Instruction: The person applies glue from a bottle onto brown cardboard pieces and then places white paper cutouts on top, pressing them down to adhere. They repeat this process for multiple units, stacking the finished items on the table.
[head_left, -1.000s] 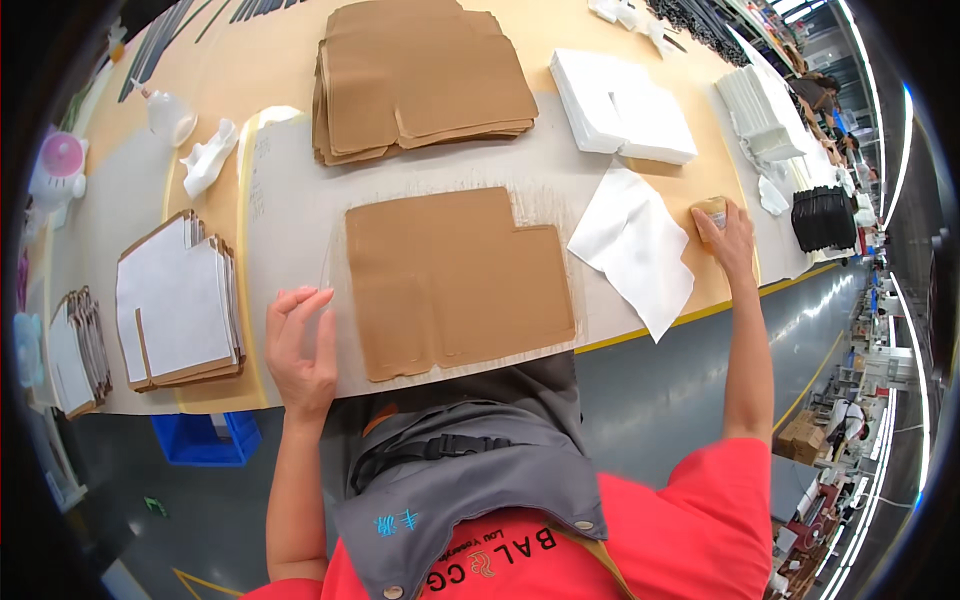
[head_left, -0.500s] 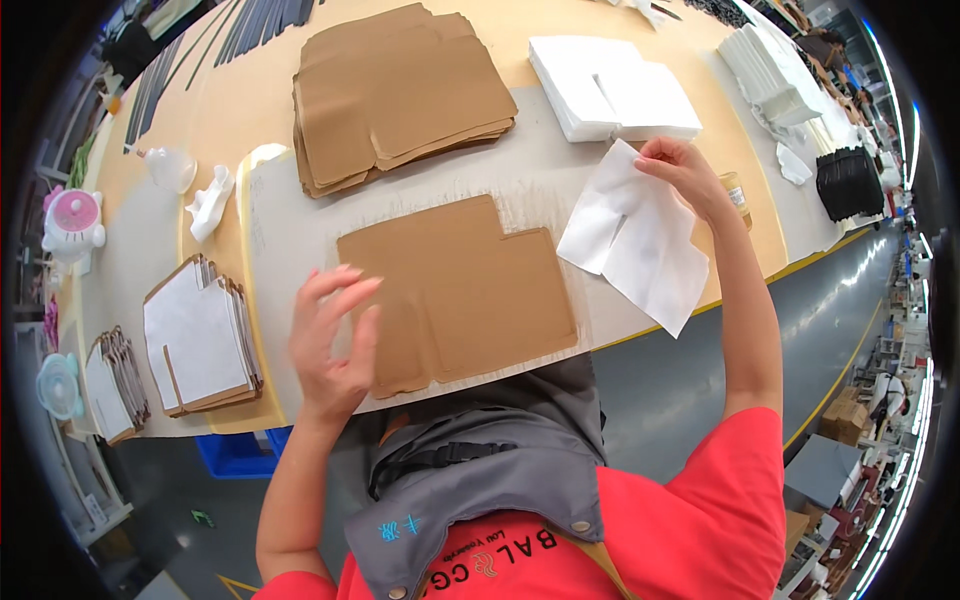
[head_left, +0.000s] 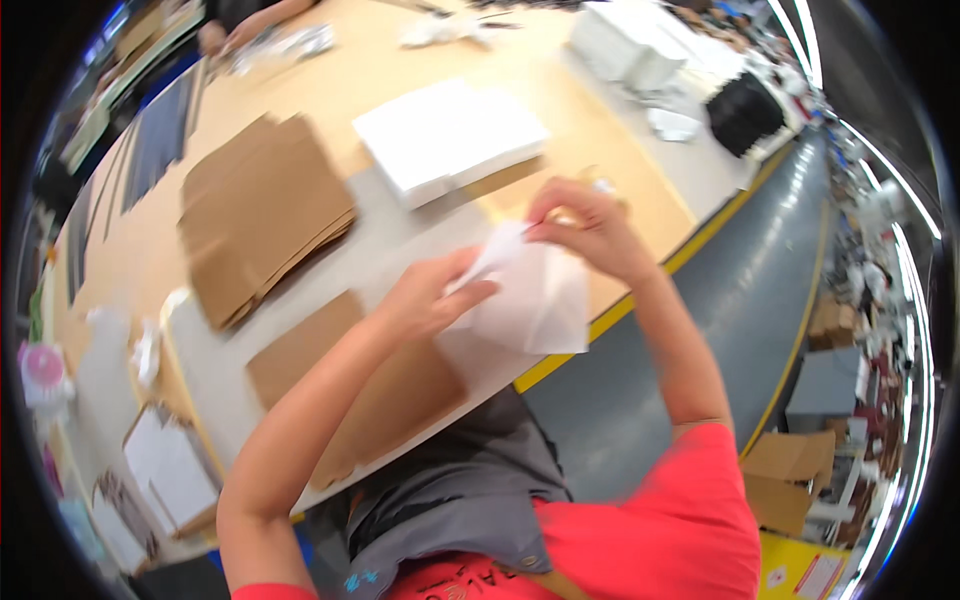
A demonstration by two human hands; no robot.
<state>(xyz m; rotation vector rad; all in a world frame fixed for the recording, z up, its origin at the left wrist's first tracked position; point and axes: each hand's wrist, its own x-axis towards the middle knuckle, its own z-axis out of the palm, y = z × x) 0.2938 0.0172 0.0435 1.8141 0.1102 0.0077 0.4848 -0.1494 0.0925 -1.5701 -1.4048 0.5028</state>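
A thin white sheet (head_left: 545,305) hangs between my hands over the near right edge of the table. My right hand (head_left: 590,228) pinches it by an upper corner. At the sheet's left edge, my left hand (head_left: 432,292) has its thumb and fingers closed on it, somewhat smeared by motion. Below my left forearm lies a flat brown piece with a notched outline (head_left: 410,395), partly covered by that arm. Beyond my hands rests a stack of white sheets (head_left: 450,135), and to its left a stack of brown pieces (head_left: 255,215).
White-faced pieces with brown edges (head_left: 170,470) stand stacked at the near left. Dark strips (head_left: 160,130) lie at the far left, where another person's hand (head_left: 215,38) shows. A black bundle (head_left: 745,112) and white stacks (head_left: 630,45) sit at the far right.
My left hand has come across from the brown piece to the white sheet and taken hold of its edge. The view has turned rightward, and the sheet has folded somewhat.
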